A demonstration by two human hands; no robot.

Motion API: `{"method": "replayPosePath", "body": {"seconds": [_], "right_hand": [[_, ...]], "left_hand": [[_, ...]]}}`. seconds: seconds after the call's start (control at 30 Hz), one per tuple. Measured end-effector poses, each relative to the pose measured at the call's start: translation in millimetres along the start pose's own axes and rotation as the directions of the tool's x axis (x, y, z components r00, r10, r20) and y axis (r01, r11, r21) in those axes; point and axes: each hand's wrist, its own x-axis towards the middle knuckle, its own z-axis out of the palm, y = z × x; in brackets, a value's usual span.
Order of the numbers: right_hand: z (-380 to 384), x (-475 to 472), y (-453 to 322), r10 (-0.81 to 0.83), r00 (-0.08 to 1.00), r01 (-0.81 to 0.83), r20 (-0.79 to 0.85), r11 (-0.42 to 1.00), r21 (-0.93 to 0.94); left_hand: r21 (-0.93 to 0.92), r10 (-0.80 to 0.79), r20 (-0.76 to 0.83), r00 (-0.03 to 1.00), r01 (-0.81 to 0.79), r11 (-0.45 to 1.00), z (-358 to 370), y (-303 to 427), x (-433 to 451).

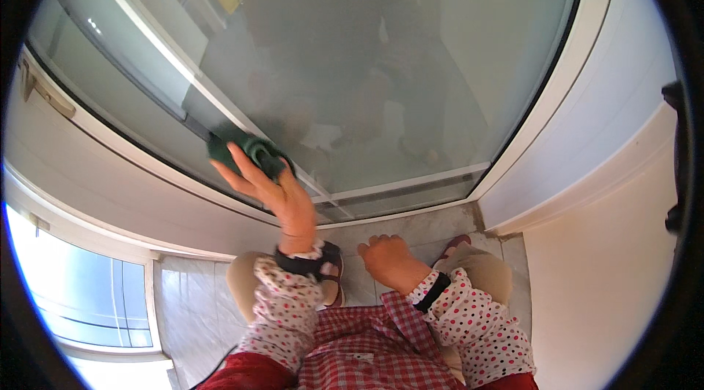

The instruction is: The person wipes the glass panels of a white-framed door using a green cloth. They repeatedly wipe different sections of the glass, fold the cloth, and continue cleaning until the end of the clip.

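Note:
Against the lower left part of a glass door pane (352, 87), my left hand (269, 186) presses a dark green cloth (242, 150), its fingers spread over the bunched fabric. The cloth is slightly blurred. My right hand (388, 258) hangs in front of my body above the floor, loosely closed, with nothing visible in it; its palm side is hidden. Both forearms wear dotted sleeve covers with black bands. The pane carries dim reflections.
A pale door frame (555, 82) with a black seal surrounds the glass. At the far left is a handle (52, 95). A white wall (594, 269) stands on the right, a bright window (93, 285) at lower left. My shoes rest on grey floor tiles (190, 302).

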Motion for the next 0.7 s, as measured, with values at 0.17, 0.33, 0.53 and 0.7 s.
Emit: {"method": "replayPosePath", "body": {"seconds": [0.17, 0.33, 0.53, 0.7], "right_hand": [[-0.2, 1.0, 1.9, -0.039, 0.999, 0.038, -0.034, 0.999, -0.021], [-7.7, 4.3, -0.8, -0.062, 0.998, 0.061, -0.032, 0.998, -0.015], [-15.4, 5.1, -3.2, -0.071, 0.995, 0.072, -0.065, 0.997, 0.013], [-15.4, 7.0, -4.3, -0.048, 0.998, 0.05, -0.049, 0.998, 0.04]], "left_hand": [[0.327, 0.677, 0.092, 0.73, -0.664, 0.672, -34.4, 17.8, 155.7], [0.256, 0.687, -0.002, 0.727, -0.663, 0.703, -33.7, 32.3, 199.8], [0.24, 0.569, 0.178, 0.803, -0.597, 0.766, -5.7, -51.8, 38.4], [0.235, 0.348, 0.356, 0.867, -0.444, 0.865, -11.6, -126.5, -86.0]]}}
